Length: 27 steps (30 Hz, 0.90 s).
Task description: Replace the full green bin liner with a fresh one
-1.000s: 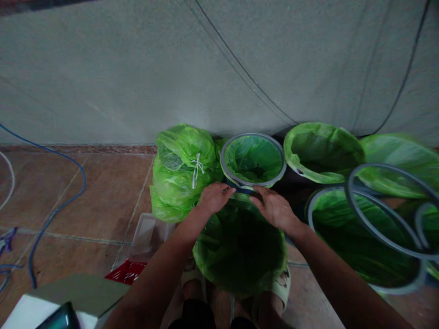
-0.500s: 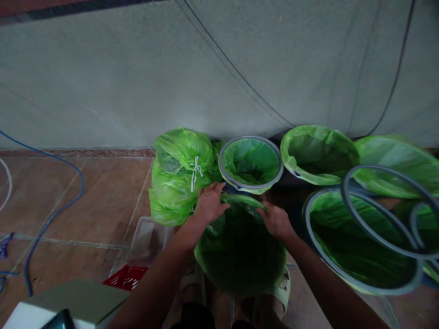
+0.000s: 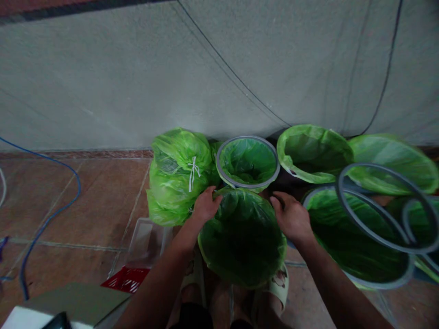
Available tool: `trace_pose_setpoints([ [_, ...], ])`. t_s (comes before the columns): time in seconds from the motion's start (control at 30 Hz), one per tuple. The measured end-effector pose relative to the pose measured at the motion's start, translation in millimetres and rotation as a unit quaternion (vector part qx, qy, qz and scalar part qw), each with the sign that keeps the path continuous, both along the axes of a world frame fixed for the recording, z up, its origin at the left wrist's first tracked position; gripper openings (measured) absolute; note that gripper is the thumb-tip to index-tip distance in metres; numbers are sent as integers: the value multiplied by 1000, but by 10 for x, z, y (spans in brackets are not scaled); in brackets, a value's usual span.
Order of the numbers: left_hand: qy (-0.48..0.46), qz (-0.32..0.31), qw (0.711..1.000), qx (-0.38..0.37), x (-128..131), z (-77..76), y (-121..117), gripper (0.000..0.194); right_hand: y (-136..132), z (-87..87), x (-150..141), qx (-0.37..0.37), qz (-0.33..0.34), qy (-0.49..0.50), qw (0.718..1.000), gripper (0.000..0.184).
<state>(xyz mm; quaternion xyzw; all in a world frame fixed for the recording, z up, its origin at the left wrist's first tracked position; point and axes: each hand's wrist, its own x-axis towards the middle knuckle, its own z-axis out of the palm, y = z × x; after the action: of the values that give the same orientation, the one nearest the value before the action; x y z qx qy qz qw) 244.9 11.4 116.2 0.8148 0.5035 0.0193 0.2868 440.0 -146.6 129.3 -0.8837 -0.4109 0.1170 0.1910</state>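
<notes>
I watch the lined bin [image 3: 242,278] standing near the sandals [image 3: 281,288], probably for easy two-handed reach. The left hand [image 3: 206,206] curls at its rim, grip unclear to me; the right hand [image 3: 293,218], fingers parted, flanks it. Beyond: tiled floor [image 3: 99,196], grey wall [image 3: 137,82].

A translucent green thin plastic bag [image 3: 242,228] spreads into a round, bucket-like shape, its wide circular mouth facing upward. Creases run down the far inner wall; the deep interior is dark. It sits low over the brown tiled floor [image 3: 103,196], base hidden.
</notes>
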Motion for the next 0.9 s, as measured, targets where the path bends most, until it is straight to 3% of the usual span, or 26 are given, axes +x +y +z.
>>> trace_pose_setpoints([
  [0.07, -9, 6, 1000, 10, 3, -50, -74, 35, 245, -41, 25, 11, 30, 46, 998, 36],
  [0.17, -46, 11, 998, 51, -93, -129, -211, 30, 449, -209, -2, -35, 77, 88, 993, 37],
  [0.33, -95, -5, 988, 121, -396, -267, -401, 33, 237, -491, -30, 7, 163, 97, 982, 32],
  [0.47, -102, -55, 980, 159, -578, -337, -477, 30, 53, -570, -13, -15, 193, 89, 977, 30],
  [0.57, -48, -89, 984, 150, -640, -268, -504, 30, 31, -533, -15, -79, 207, 74, 972, 33],
  [0.7, -12, -99, 988, 122, -656, 13, -478, 25, 48, -341, 12, -95, 202, 59, 973, 47],
  [0.8, -82, -60, 990, 101, -531, 223, -336, 22, 168, -146, 36, -42, 173, 71, 981, 44],
  [0.9, -93, -3, 993, 70, -249, 276, -102, 33, 412, -28, -15, -41, 172, 80, 981, 39],
])
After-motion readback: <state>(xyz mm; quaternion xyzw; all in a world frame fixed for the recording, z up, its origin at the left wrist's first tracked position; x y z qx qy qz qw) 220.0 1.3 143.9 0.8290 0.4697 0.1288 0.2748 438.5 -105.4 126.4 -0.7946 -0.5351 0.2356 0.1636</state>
